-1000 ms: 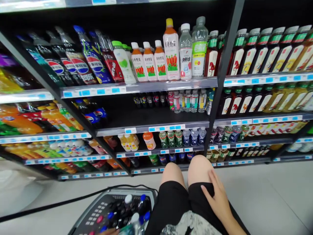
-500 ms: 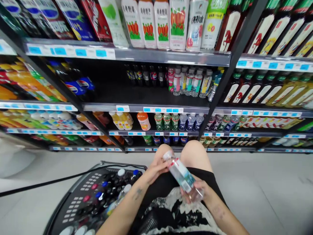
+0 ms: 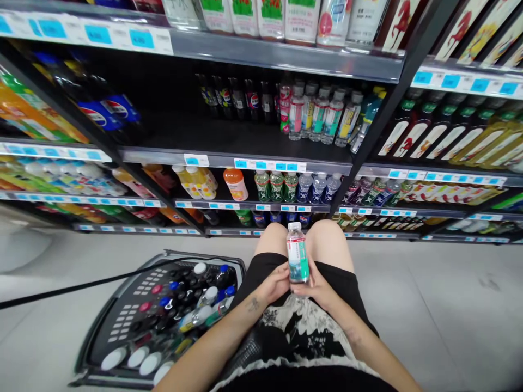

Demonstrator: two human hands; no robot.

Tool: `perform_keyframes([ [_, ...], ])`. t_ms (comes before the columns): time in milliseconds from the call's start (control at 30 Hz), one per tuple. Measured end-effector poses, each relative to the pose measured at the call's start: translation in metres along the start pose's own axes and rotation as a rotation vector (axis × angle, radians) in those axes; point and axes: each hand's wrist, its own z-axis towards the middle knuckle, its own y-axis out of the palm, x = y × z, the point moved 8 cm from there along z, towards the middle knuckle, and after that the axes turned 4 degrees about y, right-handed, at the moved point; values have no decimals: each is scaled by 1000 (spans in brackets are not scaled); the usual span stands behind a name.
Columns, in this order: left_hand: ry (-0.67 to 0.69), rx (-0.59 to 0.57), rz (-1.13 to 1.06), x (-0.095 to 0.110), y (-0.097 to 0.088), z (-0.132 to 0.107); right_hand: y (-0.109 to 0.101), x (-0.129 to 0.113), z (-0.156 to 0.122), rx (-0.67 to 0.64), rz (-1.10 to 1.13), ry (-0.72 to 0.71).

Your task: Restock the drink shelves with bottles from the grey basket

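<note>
Between my two hands stands a clear plastic drink bottle (image 3: 298, 255), upright in front of my knees. It has a white cap and a label in white, red and teal. My left hand (image 3: 278, 282) grips its left side near the lower part of the label. Wrapped round the lower right side and base is my right hand (image 3: 316, 284). Left of my legs sits a dark grey shopping basket (image 3: 126, 321) holding several bottles with white, blue, red and black caps.
Shelves (image 3: 229, 158) of bottled drinks stretch across in front of me. Similar small bottles (image 3: 333, 117) stand in a group on the middle shelf, right of small dark cola bottles (image 3: 253, 100). A black handle (image 3: 81, 284) runs leftward from the basket over the tiled floor (image 3: 408, 305).
The bottle was tilted with its cap toward the upper left; now it is upright with its label facing me. My hands have come closer together. The view has tipped downward, showing more of the basket.
</note>
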Motion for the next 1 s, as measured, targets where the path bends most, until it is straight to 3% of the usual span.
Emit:
perform_keyframes([
  [433,-20,56,-5,-7,-8,1,3,2,8,9,-68,-45],
  [633,-123,56,-54,-13,-5,-3,3,12,10,46,-298,-73],
  [867,-106,168,-53,-14,-22,-5,10,7,6,-1,-357,-41],
  [1000,-53,229,-2,-11,-27,-5,12,15,7,57,-384,-29],
])
